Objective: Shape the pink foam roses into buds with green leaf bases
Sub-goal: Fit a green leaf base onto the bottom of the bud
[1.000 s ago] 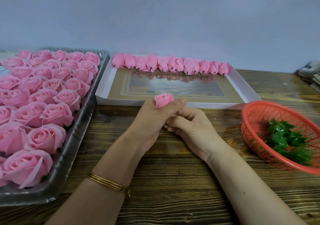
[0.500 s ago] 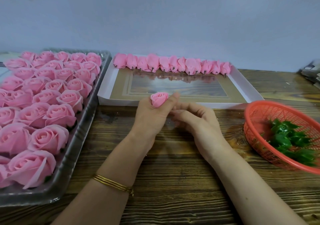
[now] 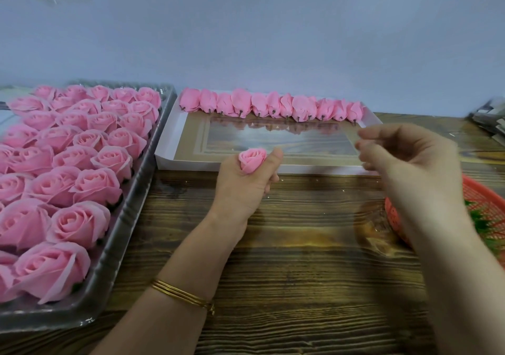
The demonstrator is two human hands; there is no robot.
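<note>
My left hand (image 3: 246,185) grips a small pink rose bud (image 3: 252,159) in its fist, the bud's top poking out between thumb and forefinger. My right hand (image 3: 407,160) hovers to the right of it, blurred, fingers loosely curled with nothing visible in them. A row of finished pink buds (image 3: 273,106) lies along the far edge of the white box lid (image 3: 175,136). Several open pink foam roses (image 3: 82,163) fill the clear plastic tray (image 3: 131,218) on the left. Green leaf bases (image 3: 483,223) lie in the orange basket (image 3: 393,212), mostly hidden behind my right forearm.
The wooden table (image 3: 300,272) stretches in front of me. A grey wall stands behind the trays. A stack of grey items (image 3: 492,119) sits at the far right edge.
My right hand has left the bud and moved up and to the right, away from my left hand. The left hand keeps hold of the bud.
</note>
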